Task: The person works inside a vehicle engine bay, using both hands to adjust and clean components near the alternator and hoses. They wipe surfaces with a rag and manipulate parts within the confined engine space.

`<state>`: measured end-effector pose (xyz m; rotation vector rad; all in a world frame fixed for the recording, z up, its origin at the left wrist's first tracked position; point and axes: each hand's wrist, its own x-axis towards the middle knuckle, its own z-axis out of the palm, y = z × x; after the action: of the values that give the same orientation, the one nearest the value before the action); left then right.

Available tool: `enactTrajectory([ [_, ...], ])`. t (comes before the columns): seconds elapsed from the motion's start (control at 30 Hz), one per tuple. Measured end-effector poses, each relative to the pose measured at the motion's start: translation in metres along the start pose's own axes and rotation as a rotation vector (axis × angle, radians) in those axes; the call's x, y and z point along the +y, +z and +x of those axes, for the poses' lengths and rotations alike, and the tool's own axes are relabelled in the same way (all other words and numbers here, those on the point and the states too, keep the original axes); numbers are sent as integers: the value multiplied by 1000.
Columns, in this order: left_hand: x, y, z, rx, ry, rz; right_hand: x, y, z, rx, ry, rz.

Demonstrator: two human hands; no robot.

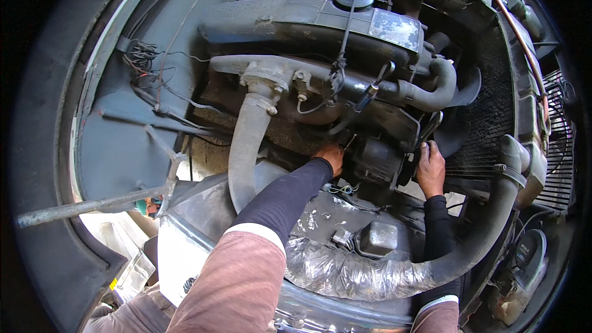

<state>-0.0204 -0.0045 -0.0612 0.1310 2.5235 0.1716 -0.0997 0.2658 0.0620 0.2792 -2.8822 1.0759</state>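
Observation:
A dark, round-bodied alternator (377, 159) sits low on the side of the engine, between my two hands. My left hand (331, 158) reaches in at its left end with fingers curled; their tips are hidden, and a thin metal piece (350, 142) shows just above them. At the pulley end, my right hand (430, 169) is closed, fingertips upward, beside the lower part of a black drive belt (430, 128). What lies inside its fingers cannot be made out. Some thin wires (341, 189) hang below the alternator.
A thick grey pipe (250, 135) runs down left of my left forearm. A foil-wrapped hose (357, 274) curves across the front, over my right forearm, to the radiator side (493, 86). Fan blades (467, 89) stand near my right hand. A metal rod (92, 206) crosses the left.

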Motion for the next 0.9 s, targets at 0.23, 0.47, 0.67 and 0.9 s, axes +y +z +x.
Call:
enactTrajectory([
  [0.23, 13, -35, -15, 172, -82, -303, 4, -4, 1, -19, 7, -12],
  [0.47, 37, -83, 1, 128, -409, -498, 1, -6, 2, -30, 10, -1],
  [0.67, 28, -67, 19, 74, -344, -435, 1, -6, 0, 28, -13, -22],
  [0.9, 40, -55, 39, 56, -499, -901, 0, -9, 0, 3, -4, -13],
])
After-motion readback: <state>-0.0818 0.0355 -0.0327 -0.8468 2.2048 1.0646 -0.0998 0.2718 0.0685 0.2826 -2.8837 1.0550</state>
